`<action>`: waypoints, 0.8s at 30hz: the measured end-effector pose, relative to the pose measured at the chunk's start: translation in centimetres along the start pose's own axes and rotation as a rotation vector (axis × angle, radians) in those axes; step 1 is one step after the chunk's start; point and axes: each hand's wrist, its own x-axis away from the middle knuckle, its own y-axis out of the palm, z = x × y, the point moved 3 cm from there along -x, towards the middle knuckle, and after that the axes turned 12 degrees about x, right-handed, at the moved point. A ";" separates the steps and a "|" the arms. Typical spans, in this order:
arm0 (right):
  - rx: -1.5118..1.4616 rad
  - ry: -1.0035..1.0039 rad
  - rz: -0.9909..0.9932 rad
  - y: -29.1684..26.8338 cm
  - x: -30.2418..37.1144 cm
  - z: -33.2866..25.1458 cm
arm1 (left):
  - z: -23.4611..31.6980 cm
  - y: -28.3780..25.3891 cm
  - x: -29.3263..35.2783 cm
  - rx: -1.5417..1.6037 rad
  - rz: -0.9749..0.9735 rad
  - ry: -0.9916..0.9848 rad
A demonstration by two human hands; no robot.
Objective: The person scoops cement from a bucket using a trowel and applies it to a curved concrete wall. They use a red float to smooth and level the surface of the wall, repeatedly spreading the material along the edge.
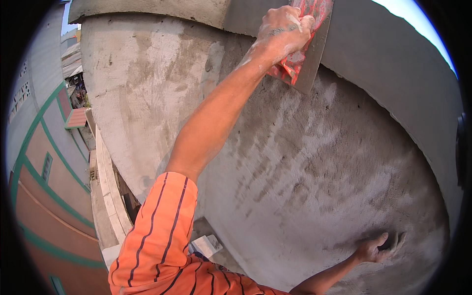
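Observation:
My left hand [286, 30], smeared with grey plaster, is closed round the handle of a plastering trowel [306, 59]. The trowel has a red, plaster-streaked back and a flat grey blade, held tilted against the upper wall. Its handle is mostly hidden by my fingers. Under and beside the blade runs a smooth grey plaster band [388, 54], standing proud of the rougher wall [295, 162] below. Low on the right, my right hand [374, 250] is held close to the wall with thumb and fingers apart and nothing visible in it. Whether it touches the wall I cannot tell.
At the left stands a building [54, 182] with green trim and brown and grey panels. A pale ledge [109, 196] runs between it and the wall. Below my orange striped sleeve [164, 221] lies a whitish block [205, 246]. Rooftops show at the far upper left.

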 end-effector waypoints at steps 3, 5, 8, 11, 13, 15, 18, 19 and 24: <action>-0.004 0.026 -0.022 0.0 0.1 -0.2 | -1.6 2.9 4.9 0.060 0.049 0.093; -0.039 -0.011 -0.003 -0.2 -0.3 -0.4 | -5.4 2.1 3.2 0.013 0.147 0.162; -0.053 -0.069 0.007 0.5 0.4 0.0 | -10.0 -4.2 -4.8 0.180 0.082 -0.157; -0.015 -0.071 0.014 0.7 0.7 0.6 | -8.1 -3.2 -5.6 0.133 0.119 -0.209; -0.010 -0.036 0.017 0.3 0.4 0.9 | -4.9 0.3 -1.1 -0.011 0.164 -0.007; 0.022 -0.016 0.017 0.1 -0.1 0.6 | -4.2 2.7 3.3 -0.015 0.122 0.066; 0.028 -0.037 0.035 0.3 -0.2 0.2 | -9.1 0.6 -0.4 -0.057 0.204 0.178; 0.009 -0.055 0.043 0.4 -0.1 0.2 | -10.4 -1.7 -3.1 0.051 0.158 0.014; 0.059 -0.112 0.046 1.3 0.1 -0.7 | -7.9 -2.5 -4.3 0.086 0.186 0.009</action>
